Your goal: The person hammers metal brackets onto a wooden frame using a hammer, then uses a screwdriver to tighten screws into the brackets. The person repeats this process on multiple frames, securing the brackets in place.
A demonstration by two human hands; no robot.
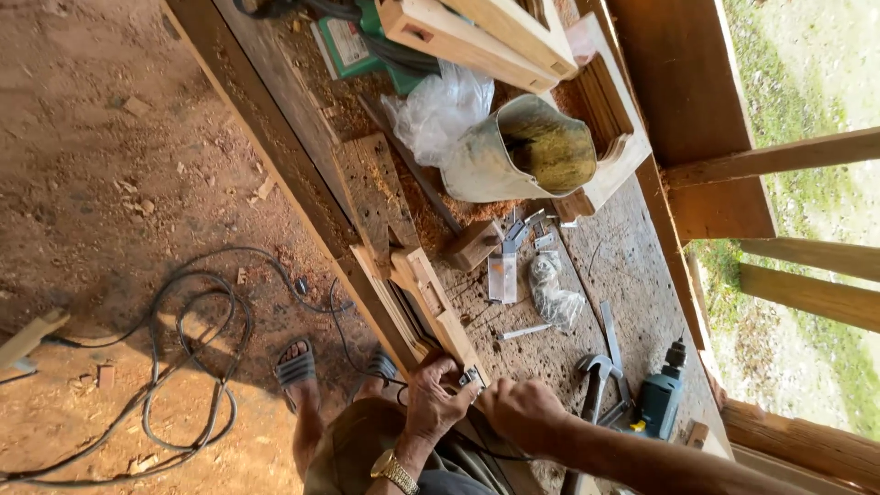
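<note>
Nearest: left hand (438, 399), gold wristwatch (394, 471) on its wrist, fingers curled around the near end of a pale wooden frame piece (431, 307) at the near edge of the bench (632, 266). Right hand (521, 411) just beside it, closed, pressing a small metal hinge (471, 378) onto that same end; exact pinch hidden. Frame piece running away from the hands along the bench edge, lying on a rougher dark board (371, 188). Right of the hands: claw hammer (596, 380), teal power drill (662, 394). Farther along: clear plastic box (502, 277), crumpled clear bag of small parts (553, 295), loose hinges (532, 229). Far end: cut pale container (513, 151) with brownish contents, tipped sideways, beside a white plastic bag (438, 108). Left, down on the dirt floor (101, 137): looped black cable (192, 357), sandalled feet (298, 371).
</note>
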